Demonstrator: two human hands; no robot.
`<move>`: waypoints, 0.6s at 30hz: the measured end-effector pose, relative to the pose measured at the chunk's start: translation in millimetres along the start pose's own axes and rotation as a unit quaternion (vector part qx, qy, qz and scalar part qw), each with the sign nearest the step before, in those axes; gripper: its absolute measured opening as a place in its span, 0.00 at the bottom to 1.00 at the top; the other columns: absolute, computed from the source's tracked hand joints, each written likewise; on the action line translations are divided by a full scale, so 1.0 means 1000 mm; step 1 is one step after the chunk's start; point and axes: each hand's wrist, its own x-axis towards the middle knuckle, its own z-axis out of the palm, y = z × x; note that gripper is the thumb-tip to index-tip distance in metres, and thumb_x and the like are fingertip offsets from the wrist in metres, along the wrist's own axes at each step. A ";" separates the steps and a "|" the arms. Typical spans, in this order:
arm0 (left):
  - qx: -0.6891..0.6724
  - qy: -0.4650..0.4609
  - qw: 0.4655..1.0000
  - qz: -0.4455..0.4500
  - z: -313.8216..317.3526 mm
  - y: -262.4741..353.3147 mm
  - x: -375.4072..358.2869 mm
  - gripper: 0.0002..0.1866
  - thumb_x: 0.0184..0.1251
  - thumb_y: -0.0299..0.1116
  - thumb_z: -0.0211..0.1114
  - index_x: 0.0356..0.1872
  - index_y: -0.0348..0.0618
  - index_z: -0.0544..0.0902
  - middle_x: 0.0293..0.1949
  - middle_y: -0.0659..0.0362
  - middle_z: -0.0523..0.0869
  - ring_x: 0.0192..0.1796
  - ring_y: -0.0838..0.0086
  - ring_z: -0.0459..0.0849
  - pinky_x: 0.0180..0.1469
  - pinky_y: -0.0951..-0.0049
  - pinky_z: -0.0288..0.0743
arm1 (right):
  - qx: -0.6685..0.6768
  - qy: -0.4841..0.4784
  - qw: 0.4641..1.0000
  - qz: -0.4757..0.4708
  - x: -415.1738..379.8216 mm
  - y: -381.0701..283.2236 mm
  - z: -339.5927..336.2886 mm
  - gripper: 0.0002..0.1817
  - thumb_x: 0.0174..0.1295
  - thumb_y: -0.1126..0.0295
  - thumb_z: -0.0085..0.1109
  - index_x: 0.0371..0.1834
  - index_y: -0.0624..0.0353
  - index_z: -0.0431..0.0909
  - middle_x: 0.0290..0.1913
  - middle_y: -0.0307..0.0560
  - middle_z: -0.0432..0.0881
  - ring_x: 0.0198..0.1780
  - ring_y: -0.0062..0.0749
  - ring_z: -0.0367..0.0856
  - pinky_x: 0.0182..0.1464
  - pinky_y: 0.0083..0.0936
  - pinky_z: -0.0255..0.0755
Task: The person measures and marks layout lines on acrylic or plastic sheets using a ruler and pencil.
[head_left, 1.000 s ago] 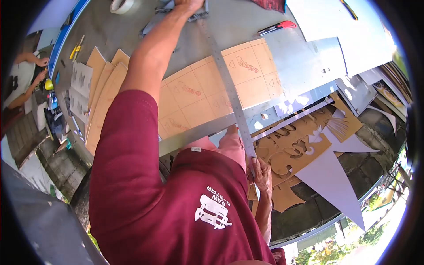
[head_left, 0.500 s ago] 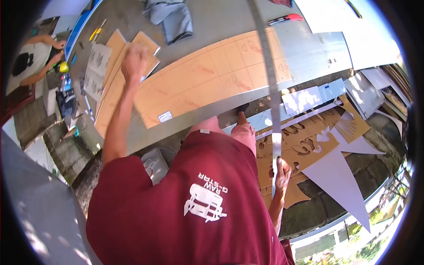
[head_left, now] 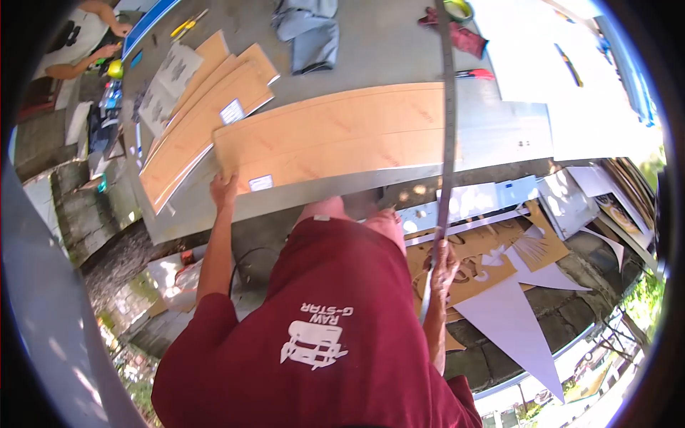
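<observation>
My left hand (head_left: 225, 190) is at the near left corner of a long brown paper-faced panel (head_left: 335, 132), its fingers closed at the edge. Red print, drawn lines and a white label (head_left: 260, 183) mark the panel, which lies along the table's near side. My right hand (head_left: 444, 269) grips the lower end of a long metal ruler (head_left: 448, 143). The ruler stretches away from me, crossing over the panel's right end. To the left, several similar brown strips (head_left: 207, 107) lie fanned out, one bearing a white label (head_left: 232, 112).
On the table (head_left: 385, 60) are folded grey cloth (head_left: 307, 36), a red-handled cutter (head_left: 477, 73), a dark red glove-like cloth (head_left: 467, 41) and a yellow-handled tool (head_left: 189, 25). Cut-out brown boards (head_left: 485, 267) and a pointed white sheet (head_left: 510, 321) lie right. Another person's arms (head_left: 85, 65) show far left.
My left hand has come down from the fanned strips to the panel's near left corner, uncovering a label. The ruler stays in my right hand. The whole view has shifted and turned.
</observation>
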 end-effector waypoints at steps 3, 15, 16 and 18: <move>-0.104 0.023 0.993 -0.056 0.002 -0.003 0.000 0.20 0.64 0.43 0.73 0.48 0.37 0.89 0.40 0.50 0.92 0.45 0.60 0.89 0.52 0.60 0.81 | -0.012 -0.008 1.000 -0.012 -0.002 0.000 -0.003 0.27 0.80 0.50 0.52 0.28 0.61 0.77 0.17 0.37 0.73 0.14 0.18 0.71 0.17 0.20 0.62; -0.117 -0.053 0.988 0.082 0.051 0.082 -0.063 0.19 0.61 0.33 0.77 0.51 0.35 0.89 0.36 0.56 0.91 0.38 0.74 0.87 0.44 0.70 0.82 | -0.176 0.025 0.982 -0.071 0.008 0.014 0.002 0.22 0.80 0.62 0.51 0.28 0.66 0.78 0.21 0.45 0.73 0.19 0.26 0.73 0.24 0.32 0.65; -0.093 -0.035 0.990 0.101 0.050 0.098 -0.067 0.19 0.61 0.34 0.77 0.51 0.36 0.89 0.35 0.55 0.91 0.37 0.74 0.87 0.44 0.70 0.82 | -0.186 0.031 0.974 -0.124 0.015 0.031 0.003 0.28 0.80 0.53 0.51 0.26 0.64 0.74 0.19 0.41 0.73 0.18 0.21 0.72 0.21 0.25 0.65; -0.127 -0.041 0.988 0.082 0.044 0.106 -0.069 0.18 0.60 0.34 0.77 0.50 0.37 0.89 0.36 0.53 0.91 0.37 0.68 0.89 0.43 0.66 0.82 | -0.211 0.036 0.963 -0.164 0.021 0.036 0.009 0.26 0.81 0.55 0.51 0.27 0.66 0.75 0.19 0.44 0.72 0.18 0.26 0.72 0.22 0.29 0.64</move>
